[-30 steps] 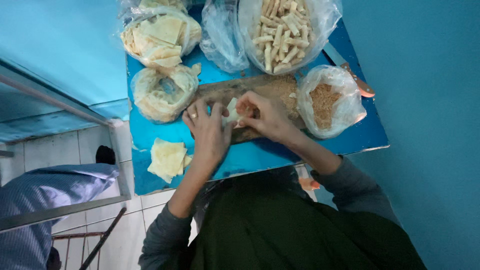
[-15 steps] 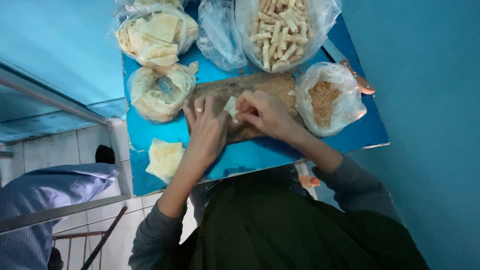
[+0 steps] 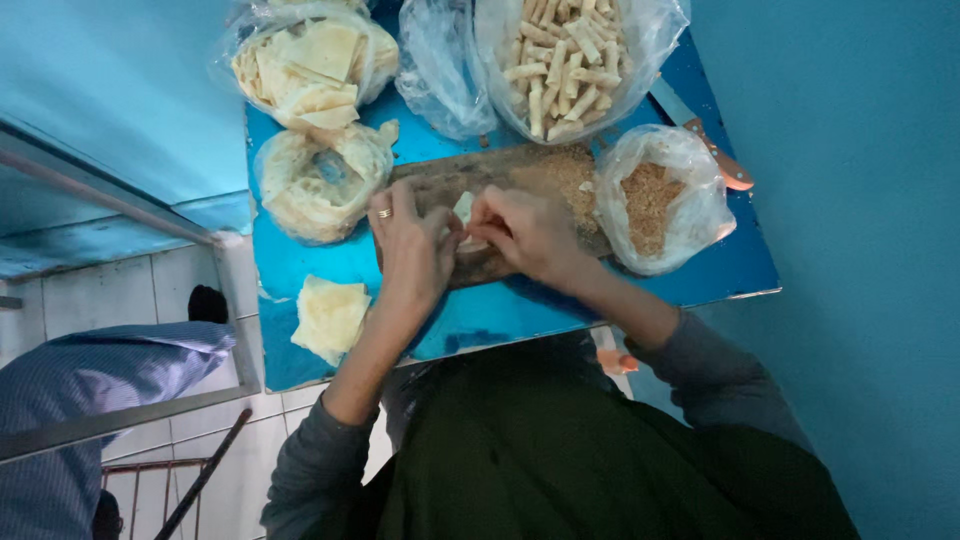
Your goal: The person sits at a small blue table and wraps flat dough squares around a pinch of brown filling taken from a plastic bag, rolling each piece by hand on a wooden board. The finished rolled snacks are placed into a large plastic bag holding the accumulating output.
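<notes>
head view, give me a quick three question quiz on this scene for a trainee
1. True or false: both hands meet over the wooden board.
2. What lies in the bag right of the board: crumbs, rolls or sheets?
3. Which hand wears a ring?

Key:
1. True. The left hand and right hand hold a pale wrapper there.
2. Crumbs.
3. The left hand.

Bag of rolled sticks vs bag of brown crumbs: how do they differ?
The bag of rolled sticks sits at the table's far edge, holds pale tube-shaped pieces and is the larger. The bag of brown crumbs sits beside the wooden board, nearer the right hand, with loose granular filling. Both are clear, open plastic.
</notes>
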{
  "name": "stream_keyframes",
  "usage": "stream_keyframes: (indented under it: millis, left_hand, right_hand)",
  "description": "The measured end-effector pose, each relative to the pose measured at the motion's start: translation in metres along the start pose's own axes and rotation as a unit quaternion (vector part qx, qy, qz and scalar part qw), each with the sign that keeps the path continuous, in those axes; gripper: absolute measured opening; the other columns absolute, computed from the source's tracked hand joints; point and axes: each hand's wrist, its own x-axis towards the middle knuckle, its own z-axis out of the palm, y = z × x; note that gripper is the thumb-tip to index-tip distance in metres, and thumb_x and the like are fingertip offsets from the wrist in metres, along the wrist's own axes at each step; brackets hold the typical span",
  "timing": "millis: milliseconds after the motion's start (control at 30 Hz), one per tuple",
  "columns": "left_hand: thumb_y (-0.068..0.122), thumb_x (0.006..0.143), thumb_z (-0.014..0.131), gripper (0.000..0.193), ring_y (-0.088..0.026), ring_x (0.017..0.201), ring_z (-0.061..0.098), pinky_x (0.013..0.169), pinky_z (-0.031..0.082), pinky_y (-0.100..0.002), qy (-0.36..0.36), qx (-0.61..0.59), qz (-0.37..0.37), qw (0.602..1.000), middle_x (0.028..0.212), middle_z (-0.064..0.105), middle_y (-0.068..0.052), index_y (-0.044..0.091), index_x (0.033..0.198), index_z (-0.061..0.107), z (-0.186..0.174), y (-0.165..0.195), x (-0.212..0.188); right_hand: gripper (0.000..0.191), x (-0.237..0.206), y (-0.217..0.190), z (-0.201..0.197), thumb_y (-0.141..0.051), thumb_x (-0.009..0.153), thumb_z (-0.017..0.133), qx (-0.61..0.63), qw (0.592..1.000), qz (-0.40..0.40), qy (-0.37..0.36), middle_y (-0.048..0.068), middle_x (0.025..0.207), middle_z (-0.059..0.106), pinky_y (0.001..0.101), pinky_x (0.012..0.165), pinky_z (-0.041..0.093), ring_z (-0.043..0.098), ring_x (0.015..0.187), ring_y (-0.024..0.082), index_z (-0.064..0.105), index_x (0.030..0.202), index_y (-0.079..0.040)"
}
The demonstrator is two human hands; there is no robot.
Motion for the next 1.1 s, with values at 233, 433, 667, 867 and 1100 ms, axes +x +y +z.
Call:
stream_keyframes:
  millis: [233,433,667,867,1100]
  left_hand:
    - [0.008,0.075,0.076,0.010,-0.039,0.126,0.046,0.111,0.027,-0.058,-0.012,0.021,0.067,0.997,0.137,0.056,-0.017,0.008,0.085,0.076,-0.009,0.000,-0.006]
    - [0.016,0.087,0.076,0.012,-0.042,0.125,0.043,0.111,0.027,-0.058,-0.040,0.055,0.032,0.997,0.129,0.053,-0.020,0.008,0.096,0.078,-0.003,-0.001,-0.003]
    - [0.015,0.078,0.077,0.015,-0.041,0.124,0.043,0.106,0.029,-0.054,0.008,0.013,0.036,0.999,0.136,0.054,-0.020,0.008,0.091,0.076,-0.003,-0.003,-0.005]
    - [0.015,0.084,0.079,0.012,-0.040,0.125,0.044,0.110,0.028,-0.056,-0.012,0.051,0.038,0.998,0.130,0.054,-0.019,0.007,0.093,0.076,0.006,-0.005,-0.002]
    - [0.014,0.083,0.076,0.015,-0.041,0.126,0.043,0.107,0.029,-0.055,0.017,0.030,0.020,0.999,0.139,0.053,-0.022,0.005,0.095,0.074,0.011,-0.005,-0.001]
  right_hand:
    - [0.032,0.000,0.001,-0.001,-0.009,0.091,0.075,0.137,0.985,0.100,-0.008,0.005,0.100,0.077,0.0329,0.076,0.060,0.077,0.090,0.017,0.064,0.120,-0.008]
    - [0.030,-0.011,-0.004,-0.004,-0.012,0.091,0.077,-0.051,0.994,-0.089,0.029,0.011,0.099,0.075,0.0379,0.076,0.058,0.073,0.090,0.028,0.066,0.119,-0.008]
    - [0.019,-0.001,-0.004,-0.003,-0.014,0.090,0.079,-0.050,0.999,-0.015,0.010,0.002,0.088,0.074,0.0399,0.073,0.054,0.072,0.086,0.025,0.066,0.105,-0.013]
    - [0.029,0.000,0.001,-0.005,-0.015,0.084,0.080,-0.037,0.995,-0.058,0.072,0.005,0.093,0.073,0.0430,0.081,0.052,0.066,0.089,0.029,0.070,0.110,-0.011]
    - [0.013,-0.005,-0.005,0.002,-0.015,0.097,0.074,-0.060,0.998,-0.008,0.031,0.011,0.092,0.069,0.0430,0.080,0.053,0.067,0.092,0.031,0.067,0.107,-0.011]
